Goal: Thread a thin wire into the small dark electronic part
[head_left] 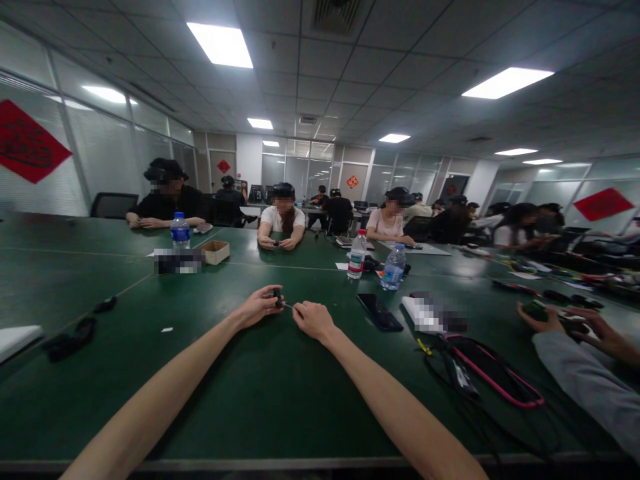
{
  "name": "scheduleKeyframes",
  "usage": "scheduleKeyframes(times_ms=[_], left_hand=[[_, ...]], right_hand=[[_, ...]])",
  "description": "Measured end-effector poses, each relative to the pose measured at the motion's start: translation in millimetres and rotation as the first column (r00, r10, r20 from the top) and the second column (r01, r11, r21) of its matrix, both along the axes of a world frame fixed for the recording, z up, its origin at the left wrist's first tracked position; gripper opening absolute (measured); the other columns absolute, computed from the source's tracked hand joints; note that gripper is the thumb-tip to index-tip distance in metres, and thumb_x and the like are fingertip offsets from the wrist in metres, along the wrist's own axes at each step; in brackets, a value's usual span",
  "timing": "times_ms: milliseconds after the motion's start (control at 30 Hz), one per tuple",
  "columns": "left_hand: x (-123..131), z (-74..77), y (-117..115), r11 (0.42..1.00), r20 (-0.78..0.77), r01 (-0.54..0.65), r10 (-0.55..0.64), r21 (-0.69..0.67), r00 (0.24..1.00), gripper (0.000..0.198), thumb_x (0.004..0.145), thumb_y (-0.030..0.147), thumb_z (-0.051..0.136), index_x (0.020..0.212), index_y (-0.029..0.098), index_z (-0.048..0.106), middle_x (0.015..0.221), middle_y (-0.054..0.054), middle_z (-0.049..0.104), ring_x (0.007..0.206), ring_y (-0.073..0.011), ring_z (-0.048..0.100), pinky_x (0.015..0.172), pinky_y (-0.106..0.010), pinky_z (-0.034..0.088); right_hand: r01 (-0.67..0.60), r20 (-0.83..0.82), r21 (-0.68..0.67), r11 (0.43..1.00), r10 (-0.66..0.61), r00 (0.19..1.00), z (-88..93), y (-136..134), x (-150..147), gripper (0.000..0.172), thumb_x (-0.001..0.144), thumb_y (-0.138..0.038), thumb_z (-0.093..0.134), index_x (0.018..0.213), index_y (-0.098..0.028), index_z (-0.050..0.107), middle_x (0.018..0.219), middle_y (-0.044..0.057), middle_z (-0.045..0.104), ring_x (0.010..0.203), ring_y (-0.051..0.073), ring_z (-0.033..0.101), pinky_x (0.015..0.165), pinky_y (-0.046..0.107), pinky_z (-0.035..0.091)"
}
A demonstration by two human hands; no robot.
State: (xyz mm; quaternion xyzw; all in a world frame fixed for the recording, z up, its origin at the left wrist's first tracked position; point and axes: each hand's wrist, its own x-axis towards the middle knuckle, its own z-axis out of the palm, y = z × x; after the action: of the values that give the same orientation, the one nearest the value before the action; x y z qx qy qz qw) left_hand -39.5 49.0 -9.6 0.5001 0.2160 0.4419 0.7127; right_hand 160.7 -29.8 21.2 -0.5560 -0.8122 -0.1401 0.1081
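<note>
My left hand (259, 308) is raised over the middle of the green table, with its fingers and thumb closed around a small black object (277, 297). Its exact kind is too small to tell. Just to the right, my right hand (314, 321) is closed, knuckles up. A thin, light rod (288, 306) sticks out from its fingertips toward the black object. Whether the rod's tip touches that object cannot be made out, and the rest of it is hidden in the fingers.
On the green table (240, 400), a phone (380, 312), two water bottles (357, 255) and tangled black cables (460, 373) lie to the right. A small open box (215, 252) stands ahead-left. At far right, another person's hands (550, 320) hold something. More people sit across the table.
</note>
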Motion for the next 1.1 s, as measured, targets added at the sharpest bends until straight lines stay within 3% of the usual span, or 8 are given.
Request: scheduleKeyframes(times_ms=[1100], left_hand=[[0.6, -2.3, 1.5, 1.000, -0.038, -0.027, 0.027, -0.007, 0.999, 0.040, 0.076, 0.013, 0.066, 0.114, 0.012, 0.054, 0.100, -0.014, 0.063, 0.084, -0.0199, 0.065, 0.082, -0.038, 0.053]], right_hand=[[-0.058, -0.001, 0.025, 0.998, 0.058, 0.998, 1.3, 1.4, 4.3, 0.050, 0.095, -0.046, 0.022, 0.099, -0.023, 0.067, 0.091, 0.006, 0.065, 0.072, 0.013, 0.060, 0.065, 0.022, 0.040]])
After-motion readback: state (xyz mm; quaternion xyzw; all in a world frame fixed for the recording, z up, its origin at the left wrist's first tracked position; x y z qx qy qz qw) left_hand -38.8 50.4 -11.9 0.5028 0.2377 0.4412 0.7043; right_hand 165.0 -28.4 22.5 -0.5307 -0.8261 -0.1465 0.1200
